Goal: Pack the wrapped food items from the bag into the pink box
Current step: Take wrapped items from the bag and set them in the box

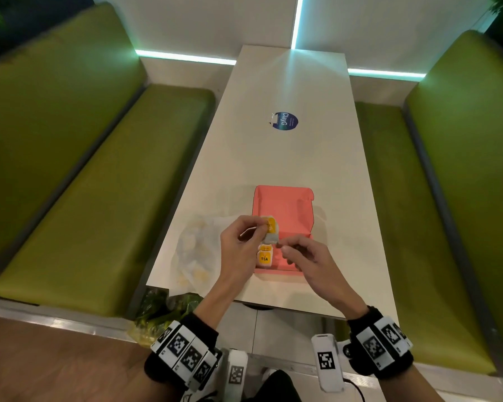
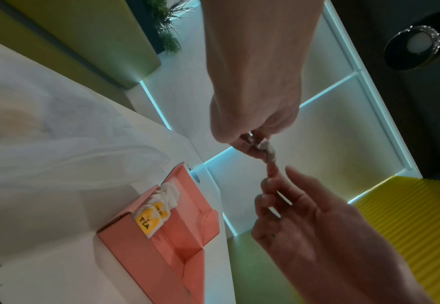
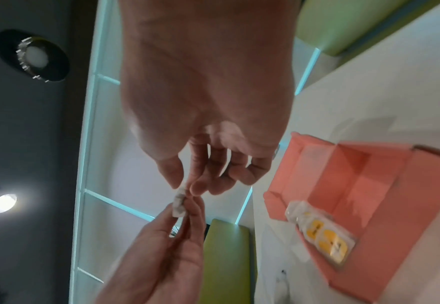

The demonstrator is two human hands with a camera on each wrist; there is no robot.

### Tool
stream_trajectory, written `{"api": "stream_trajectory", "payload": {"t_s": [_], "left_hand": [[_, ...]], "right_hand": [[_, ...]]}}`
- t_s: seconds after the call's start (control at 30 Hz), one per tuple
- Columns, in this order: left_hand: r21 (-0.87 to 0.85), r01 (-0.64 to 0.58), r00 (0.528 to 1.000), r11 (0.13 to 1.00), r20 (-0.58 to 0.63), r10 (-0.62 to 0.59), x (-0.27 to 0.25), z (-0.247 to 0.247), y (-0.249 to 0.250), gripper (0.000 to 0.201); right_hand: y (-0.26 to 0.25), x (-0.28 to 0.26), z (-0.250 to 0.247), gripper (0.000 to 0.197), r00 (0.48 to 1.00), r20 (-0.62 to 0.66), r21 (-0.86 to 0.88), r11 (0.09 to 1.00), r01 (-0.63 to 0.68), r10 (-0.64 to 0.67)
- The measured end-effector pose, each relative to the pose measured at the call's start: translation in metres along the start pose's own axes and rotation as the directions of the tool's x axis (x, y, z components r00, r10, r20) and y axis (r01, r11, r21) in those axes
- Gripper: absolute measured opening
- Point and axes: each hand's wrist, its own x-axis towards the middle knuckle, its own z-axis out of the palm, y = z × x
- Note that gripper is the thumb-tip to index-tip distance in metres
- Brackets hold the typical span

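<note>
The open pink box (image 1: 291,213) lies on the white table (image 1: 288,91) with one wrapped item (image 1: 264,258), yellow label up, at its near left corner. Above the box's left side both hands hold a second wrapped item (image 1: 271,235). My left hand (image 1: 263,227) pinches its upper, yellow-labelled part, and my right hand (image 1: 279,245) pinches its lower corner. The left wrist view shows this item (image 2: 268,151) stretched between the left hand (image 2: 250,142) and right hand (image 2: 268,185). The right wrist view shows my right hand (image 3: 185,187) pinching that item (image 3: 178,206). The clear bag (image 1: 198,248) lies left of the box.
Green benches (image 1: 99,198) flank the table on both sides. A round blue sticker (image 1: 285,121) marks the table's middle. A plastic bag of green leaves (image 1: 163,311) sits below the near left table corner. The clear bag holds more pale wrapped pieces.
</note>
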Motion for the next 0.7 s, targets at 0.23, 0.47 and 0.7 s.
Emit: {"api": "stream_trajectory", "payload": {"t_s": [0.23, 0.47, 0.7], "left_hand": [[0.143, -0.124, 0.991, 0.982, -0.037, 0.131, 0.000, 0.006, -0.013, 0.012], [0.159, -0.169, 0.984, 0.973, -0.028, 0.176, 0.003, 0.007, -0.011, 0.017], [0.072, -0.127, 0.992, 0.989, -0.014, 0.128, 0.007, 0.004, -0.014, 0.015]], "right_hand": [[-0.003, -0.003, 0.012, 0.017, 0.992, 0.056, 0.393, 0.911, -0.129, 0.116], [0.005, -0.003, 0.014, 0.026, 0.996, 0.010, 0.234, 0.968, -0.089, 0.089], [0.014, -0.012, 0.023, 0.046, 0.991, 0.069, -0.154, 0.981, 0.121, -0.111]]}}
